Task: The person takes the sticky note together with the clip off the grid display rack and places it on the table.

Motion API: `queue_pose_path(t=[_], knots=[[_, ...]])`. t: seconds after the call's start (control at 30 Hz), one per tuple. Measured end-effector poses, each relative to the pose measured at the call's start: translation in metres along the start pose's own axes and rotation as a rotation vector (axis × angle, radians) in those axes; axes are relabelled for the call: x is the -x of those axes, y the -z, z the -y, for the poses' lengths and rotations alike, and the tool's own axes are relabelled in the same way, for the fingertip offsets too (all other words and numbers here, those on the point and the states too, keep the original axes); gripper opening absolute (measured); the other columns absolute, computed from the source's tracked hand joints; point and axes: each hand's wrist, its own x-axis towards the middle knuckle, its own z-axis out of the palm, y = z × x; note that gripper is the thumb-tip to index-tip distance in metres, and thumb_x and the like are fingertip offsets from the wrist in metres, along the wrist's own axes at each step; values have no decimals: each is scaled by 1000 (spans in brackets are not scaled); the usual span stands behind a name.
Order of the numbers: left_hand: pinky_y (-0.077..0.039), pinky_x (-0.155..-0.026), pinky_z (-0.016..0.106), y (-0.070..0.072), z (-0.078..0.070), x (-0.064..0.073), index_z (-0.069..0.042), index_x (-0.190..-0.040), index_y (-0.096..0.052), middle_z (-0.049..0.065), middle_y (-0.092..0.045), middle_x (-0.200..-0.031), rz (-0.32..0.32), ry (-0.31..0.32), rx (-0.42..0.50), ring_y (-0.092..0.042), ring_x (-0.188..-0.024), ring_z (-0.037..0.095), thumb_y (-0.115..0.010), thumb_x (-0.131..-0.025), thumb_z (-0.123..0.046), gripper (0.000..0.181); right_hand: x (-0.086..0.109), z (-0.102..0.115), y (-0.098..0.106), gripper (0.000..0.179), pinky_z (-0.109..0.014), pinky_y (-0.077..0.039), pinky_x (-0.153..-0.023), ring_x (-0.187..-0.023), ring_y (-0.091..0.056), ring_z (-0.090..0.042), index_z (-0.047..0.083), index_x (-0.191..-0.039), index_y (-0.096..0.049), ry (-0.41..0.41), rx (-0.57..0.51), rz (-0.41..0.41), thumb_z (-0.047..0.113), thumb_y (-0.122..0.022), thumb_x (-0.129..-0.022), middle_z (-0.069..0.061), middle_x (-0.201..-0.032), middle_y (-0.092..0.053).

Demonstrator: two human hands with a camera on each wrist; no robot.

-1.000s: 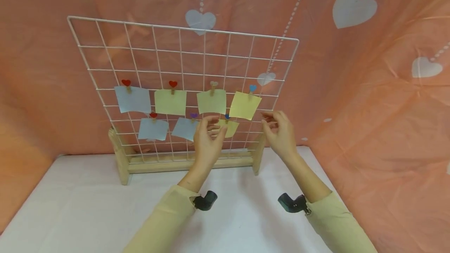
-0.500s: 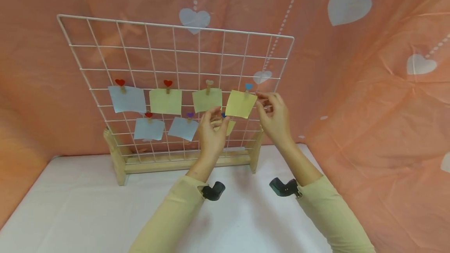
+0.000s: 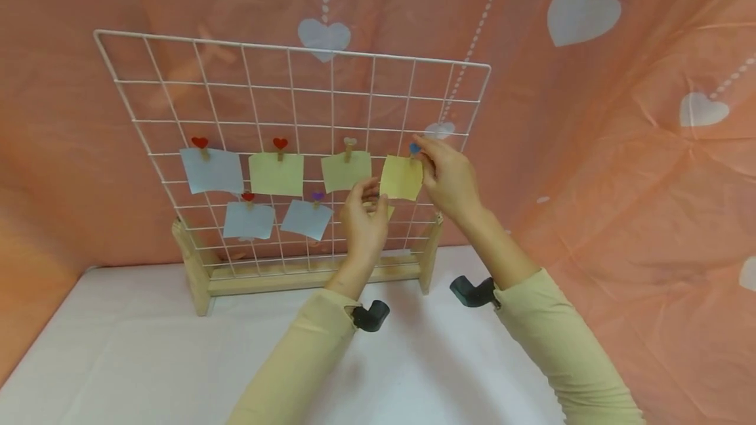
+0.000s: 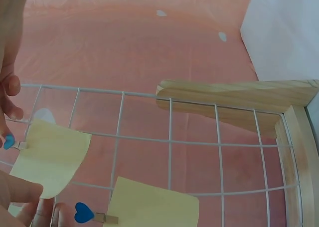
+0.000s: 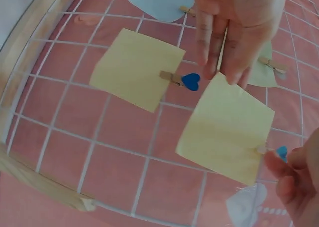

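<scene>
A yellow note hangs at the right end of the upper row on a white wire grid. My left hand pinches its lower left corner, thumb in front and fingers behind. At its top edge is a small clothespin with a light blue heart. My right hand holds that clothespin between thumb and fingers. Just below, partly hidden by my left hand in the head view, a second yellow note hangs from a clothespin with a dark blue heart.
A blue note and two green notes, one of them a pale green note, hang to the left. Two blue notes hang lower. The grid stands in a wooden base on a white table, before a pink heart-patterned cloth.
My right hand has moved up and left from beside the yellow note to its clothespin. My left hand has moved right and up to the note's lower corner.
</scene>
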Motion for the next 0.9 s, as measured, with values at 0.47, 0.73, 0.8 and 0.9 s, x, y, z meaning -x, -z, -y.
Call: queue_pose_path(t=[0.47, 0.73, 0.8, 0.9], knots=[[-55, -76, 30, -9, 0, -2, 3, -102, -61, 18, -63, -96, -16, 57, 33, -63, -85, 27, -56, -88, 2, 16, -15, 3, 12, 31, -45, -53, -76, -102, -62, -31, 7, -124, -58, -68, 165, 242, 11, -49, -94, -11, -120, -60], [-54, -74, 29, -10, 0, -3, 3, -104, -60, 18, -61, -98, 12, 68, 45, -62, -85, 26, -55, -89, 0, 16, -14, 1, 16, 22, -46, -52, -73, -95, -64, -28, 9, -111, -64, -57, 216, 191, 11, -54, -92, -7, -108, -66], [-54, -74, 29, -8, 0, -4, 3, -104, -60, 18, -61, -99, 7, 69, 45, -62, -85, 26, -54, -89, 1, 16, -15, 1, 16, 19, -47, -52, -71, -94, -65, -27, 10, -107, -66, -64, 219, 193, 11, -54, -91, -6, -105, -66], [-54, -73, 29, -6, 1, -5, 3, -104, -60, 17, -60, -98, 13, 81, 48, -61, -84, 25, -54, -89, 1, 16, -16, 1, 17, 16, -47, -52, -69, -93, -65, -26, 12, -102, -68, -70, 204, 178, 12, -57, -89, -5, -102, -68]])
